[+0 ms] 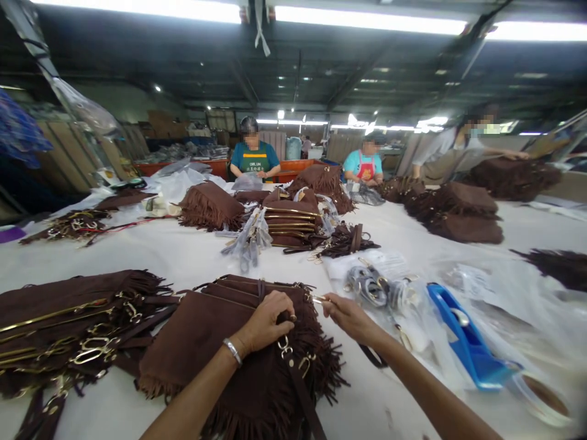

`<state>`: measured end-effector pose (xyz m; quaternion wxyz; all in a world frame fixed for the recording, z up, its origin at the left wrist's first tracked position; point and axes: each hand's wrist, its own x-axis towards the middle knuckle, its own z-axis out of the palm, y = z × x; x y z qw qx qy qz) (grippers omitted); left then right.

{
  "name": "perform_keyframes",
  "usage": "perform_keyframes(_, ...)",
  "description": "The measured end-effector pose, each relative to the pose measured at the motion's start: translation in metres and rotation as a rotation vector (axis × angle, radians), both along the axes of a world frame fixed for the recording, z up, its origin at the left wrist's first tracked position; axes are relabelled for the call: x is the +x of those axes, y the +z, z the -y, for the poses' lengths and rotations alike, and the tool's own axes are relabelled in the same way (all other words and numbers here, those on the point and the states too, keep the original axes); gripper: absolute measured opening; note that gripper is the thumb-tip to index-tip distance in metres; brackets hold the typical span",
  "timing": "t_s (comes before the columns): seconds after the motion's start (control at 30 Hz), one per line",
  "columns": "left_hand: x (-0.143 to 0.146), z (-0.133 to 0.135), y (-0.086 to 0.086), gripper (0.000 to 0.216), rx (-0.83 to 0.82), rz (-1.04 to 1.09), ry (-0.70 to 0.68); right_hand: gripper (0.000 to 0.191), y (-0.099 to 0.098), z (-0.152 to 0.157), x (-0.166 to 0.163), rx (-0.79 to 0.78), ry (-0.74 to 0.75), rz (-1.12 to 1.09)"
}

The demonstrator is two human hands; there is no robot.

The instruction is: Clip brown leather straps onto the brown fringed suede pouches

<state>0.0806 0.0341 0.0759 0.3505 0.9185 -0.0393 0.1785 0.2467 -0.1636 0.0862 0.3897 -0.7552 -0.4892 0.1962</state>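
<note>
In front of me lies a stack of brown fringed bags (202, 330) with gold zippers along their upper edges. My left hand (270, 318), wearing a silver bracelet, rests on the stack with its fingers curled around a small dark brown piece at the top bag's corner. Just below those fingers hangs a gold snap hook (285, 348) on a brown strap (302, 391). To the right of the stack, my right hand (348, 315) pinches a small gold metal clasp (318, 299) that points toward the bags. A dark strap loop (372, 356) shows beneath my right wrist.
More fringed bags (59, 318) with gold hardware lie at left. On the right are a blue tape dispenser (468, 336), a tape roll (541, 397) and wrapped straps (371, 284). Further bag piles (293, 223) stand across the table, where several co-workers (255, 156) are.
</note>
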Motion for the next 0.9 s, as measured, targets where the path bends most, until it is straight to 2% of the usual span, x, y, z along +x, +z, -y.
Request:
perform_keyframes(0.07,-0.001,-0.001,0.0,0.007,-0.007,0.004,-0.012,0.038,0.0,-0.001,-0.012,0.059,0.041,-0.15)
perform_keyframes(0.17,-0.002,-0.002,0.001,0.005,-0.026,0.008,-0.026,0.036,-0.004,-0.01,-0.023,0.098,0.045,-0.266)
perform_keyframes(0.4,-0.003,-0.002,-0.001,0.008,-0.039,0.023,-0.026,0.045,-0.012,-0.023,-0.034,0.017,0.02,-0.246)
perform_keyframes(0.47,-0.002,-0.003,-0.003,0.008,-0.043,0.032,-0.018,0.043,-0.013,-0.023,-0.036,0.038,0.027,-0.277)
perform_keyframes(0.6,-0.002,-0.003,-0.005,0.006,-0.054,0.036,-0.019,0.053,-0.009,-0.023,-0.04,0.055,0.001,-0.371)
perform_keyframes(0.73,-0.003,-0.001,-0.002,0.004,-0.059,0.032,-0.014,0.046,-0.012,-0.026,-0.043,0.081,-0.087,-0.493)
perform_keyframes(0.8,-0.003,-0.001,0.0,0.003,-0.055,0.027,-0.008,0.04,-0.017,-0.027,-0.043,0.098,-0.115,-0.464)
perform_keyframes(0.9,-0.002,-0.001,0.0,0.003,-0.051,0.022,-0.006,0.031,-0.022,-0.027,-0.045,0.15,-0.125,-0.283)
